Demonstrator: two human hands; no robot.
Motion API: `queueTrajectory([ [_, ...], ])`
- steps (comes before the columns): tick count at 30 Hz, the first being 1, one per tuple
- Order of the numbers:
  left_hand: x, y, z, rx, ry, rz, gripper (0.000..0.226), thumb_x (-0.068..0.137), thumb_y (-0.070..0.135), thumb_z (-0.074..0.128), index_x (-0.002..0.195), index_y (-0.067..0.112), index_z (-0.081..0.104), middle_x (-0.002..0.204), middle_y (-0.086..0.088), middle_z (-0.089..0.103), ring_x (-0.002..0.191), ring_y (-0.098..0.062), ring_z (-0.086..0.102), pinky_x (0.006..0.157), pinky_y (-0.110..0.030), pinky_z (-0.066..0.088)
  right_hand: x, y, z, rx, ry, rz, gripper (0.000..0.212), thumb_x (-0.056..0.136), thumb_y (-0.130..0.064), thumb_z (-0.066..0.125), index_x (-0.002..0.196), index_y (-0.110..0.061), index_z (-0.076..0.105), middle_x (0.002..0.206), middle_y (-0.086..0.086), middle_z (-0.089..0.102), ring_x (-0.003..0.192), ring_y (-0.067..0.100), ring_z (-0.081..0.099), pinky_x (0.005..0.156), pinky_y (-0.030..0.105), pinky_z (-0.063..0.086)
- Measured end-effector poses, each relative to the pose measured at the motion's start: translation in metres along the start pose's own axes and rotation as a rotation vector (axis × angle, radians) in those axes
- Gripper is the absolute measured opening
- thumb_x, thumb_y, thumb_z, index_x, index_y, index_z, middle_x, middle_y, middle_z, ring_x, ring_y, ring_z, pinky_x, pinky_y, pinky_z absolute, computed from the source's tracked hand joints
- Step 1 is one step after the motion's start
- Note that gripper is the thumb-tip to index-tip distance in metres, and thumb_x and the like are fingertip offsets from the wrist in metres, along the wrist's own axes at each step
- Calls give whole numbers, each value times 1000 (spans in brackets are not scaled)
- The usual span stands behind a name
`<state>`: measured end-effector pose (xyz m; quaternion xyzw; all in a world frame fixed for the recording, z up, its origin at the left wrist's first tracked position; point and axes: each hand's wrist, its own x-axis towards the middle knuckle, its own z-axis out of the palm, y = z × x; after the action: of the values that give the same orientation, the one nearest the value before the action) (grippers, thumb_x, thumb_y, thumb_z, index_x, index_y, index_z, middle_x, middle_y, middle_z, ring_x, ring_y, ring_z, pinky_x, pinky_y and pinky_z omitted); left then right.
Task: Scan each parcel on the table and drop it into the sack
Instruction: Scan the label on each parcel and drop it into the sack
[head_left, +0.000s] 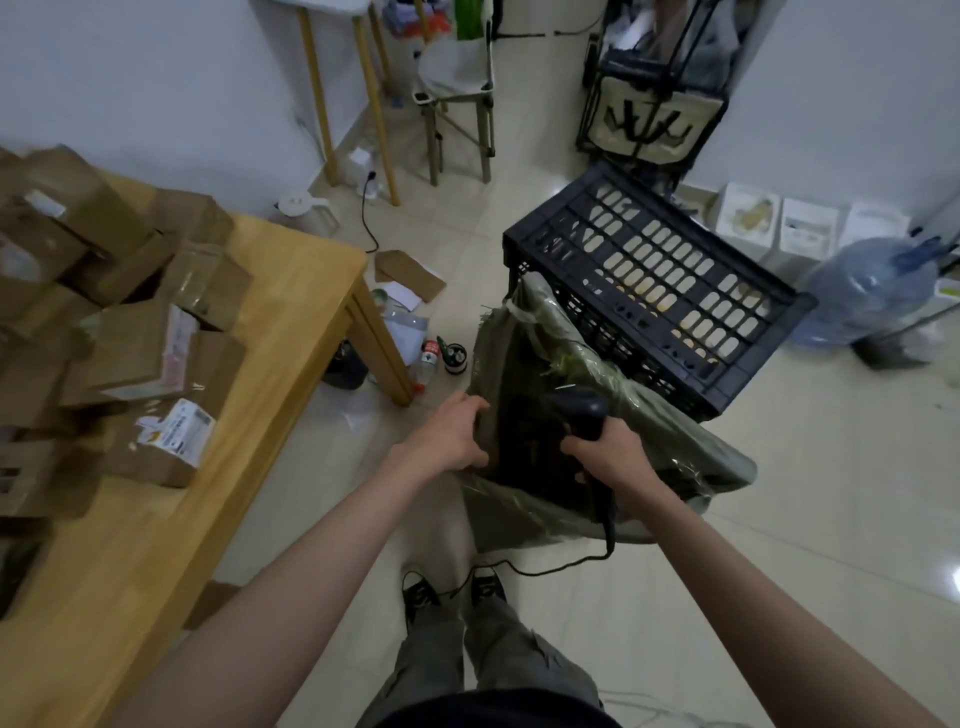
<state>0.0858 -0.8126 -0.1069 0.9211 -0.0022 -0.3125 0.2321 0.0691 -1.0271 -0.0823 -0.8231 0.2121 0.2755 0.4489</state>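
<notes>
Beside the crate (660, 280), left hand (451, 435) apparently pinching sack (675, 441) rim; right hand (608, 454) gripping scanner (582, 410).

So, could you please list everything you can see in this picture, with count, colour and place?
parcels: many, brown cardboard, piled on the table, left
table: one, light wood, left
sack: one, green, open on the floor between both hands
crate: one, black, behind the sack
water jug: one, blue, far right on the floor
folding chair: one, grey, top centre
bottle: one, clear with red label, by the table leg
scanner: one, black, corded, over the sack
left hand: grips the sack's rim
right hand: holds the scanner
</notes>
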Motion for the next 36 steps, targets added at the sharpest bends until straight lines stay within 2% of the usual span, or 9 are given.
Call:
queueTrajectory([
  [6, -34, -36, -43, 98, 131, -81, 77, 75, 30, 82, 141, 24, 45, 140, 0, 44, 124, -22, 50, 99, -39, 47, -1, -55, 27, -57, -111, -123, 21, 88, -11, 70, 109, -10, 68, 96, 6, 70, 71, 20, 66, 76, 49, 63],
  [11, -82, -83, -75, 119, 225, -201, 81, 78, 28, 80, 147, 24, 38, 139, -1, 43, 121, -24, 52, 88, -35, 49, -14, -114, 72, -185, -192, -262, 16, 87, -16, 69, 101, -11, 67, 95, 12, 70, 85, 25, 68, 83, 44, 61],
  [14, -116, -115, -90, 73, 278, -278, 80, 80, 25, 78, 148, 24, 36, 140, 0, 43, 120, -24, 53, 75, -32, 44, -28, -143, 103, -263, -251, -380, 6, 89, -14, 68, 84, -15, 64, 80, 8, 67, 76, 22, 67, 71, 35, 57],
  [17, -150, -152, -100, 34, 326, -356, 80, 80, 25, 76, 148, 25, 34, 143, -1, 41, 119, -25, 54, 81, -36, 49, -44, -170, 135, -353, -340, -455, 12, 90, -12, 65, 78, -15, 63, 71, 5, 63, 62, 16, 62, 51, 19, 53],
  [21, -199, -200, -103, 14, 394, -469, 80, 79, 30, 77, 147, 27, 36, 148, 0, 41, 127, -25, 48, 86, -36, 48, -66, -201, 183, -442, -430, -527, 15, 85, -17, 66, 92, -5, 68, 85, 13, 71, 82, 31, 71, 74, 44, 63],
  [24, -234, -236, -102, -25, 413, -530, 74, 80, 33, 77, 142, 31, 38, 147, 3, 43, 125, -23, 49, 85, -40, 52, -85, -219, 220, -510, -493, -567, 9, 87, -11, 64, 80, -5, 61, 74, 9, 59, 69, 23, 63, 49, 21, 48],
  [26, -255, -258, -100, -67, 411, -564, 80, 81, 32, 77, 148, 31, 33, 147, 3, 42, 125, -22, 50, 85, -38, 52, -96, -228, 246, -524, -532, -562, 8, 89, -9, 63, 86, -2, 66, 76, 9, 59, 64, 17, 58, 41, 15, 42],
  [30, -290, -300, -98, -125, 411, -614, 80, 82, 35, 78, 149, 30, 34, 147, 2, 43, 129, -22, 47, 97, -40, 49, -116, -240, 294, -549, -583, -585, 21, 88, -10, 67, 103, 3, 71, 88, 16, 66, 73, 21, 65, 51, 23, 50],
  [36, -331, -348, -93, -120, 443, -672, 69, 81, 40, 76, 141, 28, 42, 136, 3, 49, 120, -20, 51, 82, -33, 49, -144, -250, 356, -495, -647, -595, 17, 89, -14, 70, 104, -7, 70, 103, 14, 69, 91, 26, 69, 63, 33, 63],
])
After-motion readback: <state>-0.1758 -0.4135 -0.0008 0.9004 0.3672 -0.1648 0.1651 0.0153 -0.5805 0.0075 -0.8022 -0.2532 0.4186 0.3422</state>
